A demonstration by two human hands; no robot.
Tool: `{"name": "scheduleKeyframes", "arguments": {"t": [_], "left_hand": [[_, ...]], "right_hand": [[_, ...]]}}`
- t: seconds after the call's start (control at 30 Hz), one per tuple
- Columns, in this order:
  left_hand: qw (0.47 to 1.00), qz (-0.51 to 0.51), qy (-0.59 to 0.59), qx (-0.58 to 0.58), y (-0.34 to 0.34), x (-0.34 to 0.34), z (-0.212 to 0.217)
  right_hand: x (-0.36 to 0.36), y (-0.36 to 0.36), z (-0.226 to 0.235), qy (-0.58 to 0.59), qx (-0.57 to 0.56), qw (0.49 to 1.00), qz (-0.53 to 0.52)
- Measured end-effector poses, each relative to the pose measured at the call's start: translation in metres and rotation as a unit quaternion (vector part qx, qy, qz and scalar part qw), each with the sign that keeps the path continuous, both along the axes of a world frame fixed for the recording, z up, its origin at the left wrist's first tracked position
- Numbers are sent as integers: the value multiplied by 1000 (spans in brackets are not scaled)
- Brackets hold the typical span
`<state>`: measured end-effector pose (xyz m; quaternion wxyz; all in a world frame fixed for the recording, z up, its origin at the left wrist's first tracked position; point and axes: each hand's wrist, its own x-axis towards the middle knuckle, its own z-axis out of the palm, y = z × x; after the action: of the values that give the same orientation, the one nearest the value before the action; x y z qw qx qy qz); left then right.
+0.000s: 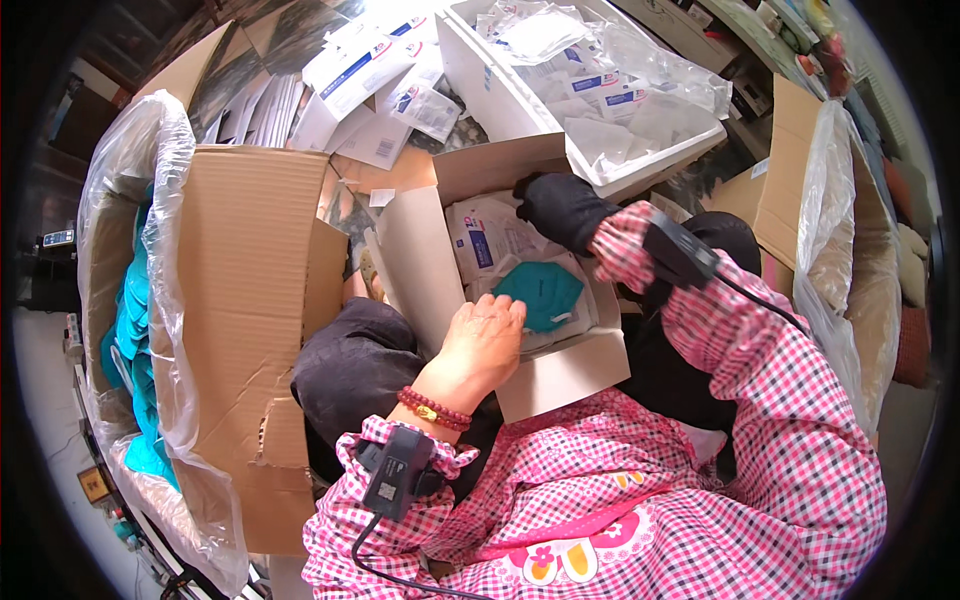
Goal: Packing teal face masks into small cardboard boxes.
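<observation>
An uncovered white carton (405, 250) stands between my knees, its flaps folded outward. Inside lie white printed packets (482, 240) with a teal folded face mask (541, 295) on top, its white ear loop showing near the lower edge. My left hand (487, 335), bare and wearing a dark red bead bracelet, reaches over the near left of the carton. Its fingers are curled at the mask's left edge, and their tips are hidden. Over the carton's far right side is my right hand (565, 212) in a black glove, closed, with whatever it may hold hidden.
A large cardboard box (245, 330) lined with clear plastic stands left, holding teal masks (138, 330). A white foam bin (505, 100) with packets lies ahead, beside flat white boxes (350, 75). Another plastic-lined cardboard box (785, 180) is at right. Cables (365, 560) trail from my wrist devices.
</observation>
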<state>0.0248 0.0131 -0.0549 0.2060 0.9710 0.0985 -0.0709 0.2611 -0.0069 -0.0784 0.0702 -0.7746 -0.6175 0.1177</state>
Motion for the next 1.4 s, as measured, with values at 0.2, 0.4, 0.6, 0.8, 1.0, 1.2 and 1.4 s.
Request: {"name": "scheduleKeyframes", "arguments": {"t": [0.2, 0.4, 0.6, 0.8, 1.0, 1.2, 1.4], "left_hand": [[1000, -8, 24, 8, 1, 0, -4], [999, -10, 40, 7, 3, 0, -5], [998, -19, 63, 13, 3, 0, 0], [999, -18, 26, 10, -3, 0, 0], [997, -23, 73, -2, -1, -1, 3], [997, -18, 75, -5, 0, 1, 5], [997, -11, 81, 13, -3, 0, 0]], "right_hand": [[-2, 25, -38, 40, 47, 998, 22], [-9, 29, -33, 33, 56, 997, 43], [2, 25, 30, 38, 137, 989, 42], [100, 8, 91, -67, 282, 932, -216], [167, 6, 77, -89, 269, 914, -290], [96, 12, 69, -20, 309, 949, -56], [4, 31, -19, 15, -82, 996, 40]]}}
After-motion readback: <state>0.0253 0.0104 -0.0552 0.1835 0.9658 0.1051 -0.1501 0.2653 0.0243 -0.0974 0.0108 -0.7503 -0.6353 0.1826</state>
